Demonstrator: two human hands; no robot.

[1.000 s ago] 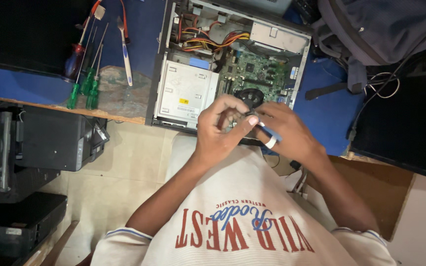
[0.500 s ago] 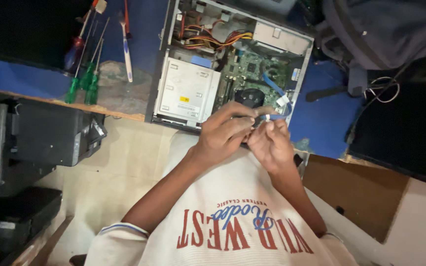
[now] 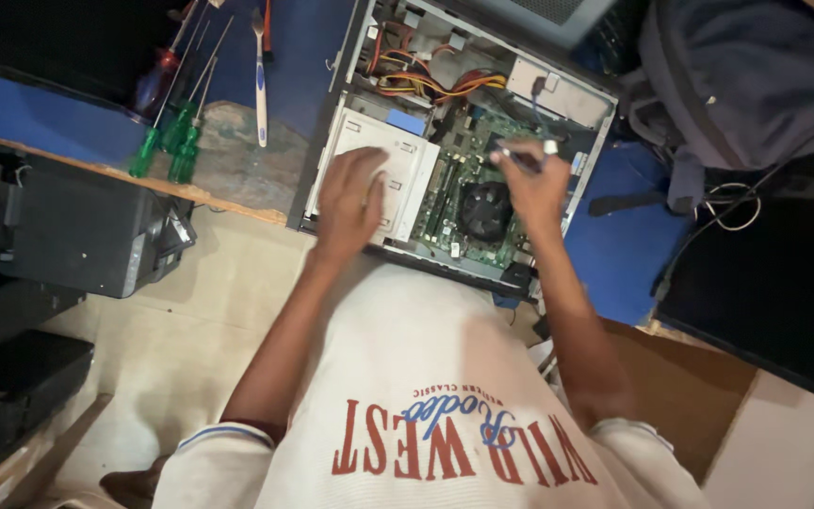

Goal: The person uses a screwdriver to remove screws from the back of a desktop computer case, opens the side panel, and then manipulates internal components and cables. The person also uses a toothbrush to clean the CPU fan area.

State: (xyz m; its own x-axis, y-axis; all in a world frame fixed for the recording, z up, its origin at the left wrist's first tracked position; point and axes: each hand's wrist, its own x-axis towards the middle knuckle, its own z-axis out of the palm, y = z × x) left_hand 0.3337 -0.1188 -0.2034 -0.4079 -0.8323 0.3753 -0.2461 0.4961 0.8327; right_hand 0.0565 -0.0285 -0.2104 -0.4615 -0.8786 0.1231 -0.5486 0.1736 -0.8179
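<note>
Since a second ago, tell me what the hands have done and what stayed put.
Both hands, joined earlier near the chest over a small object, have parted and reached into the open computer case. The left hand now lies flat on the white drive cage; the right hand holds a thin tool over the green board. The screwdrivers and backpack stayed put.

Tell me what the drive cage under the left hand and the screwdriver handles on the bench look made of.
Drive cage: looks like bare sheet metal, pale grey and matte, with stamped slots; the left hand rests on it. Screwdriver handles: probably translucent green plastic, glossy; the thin shafts look like steel.
</note>
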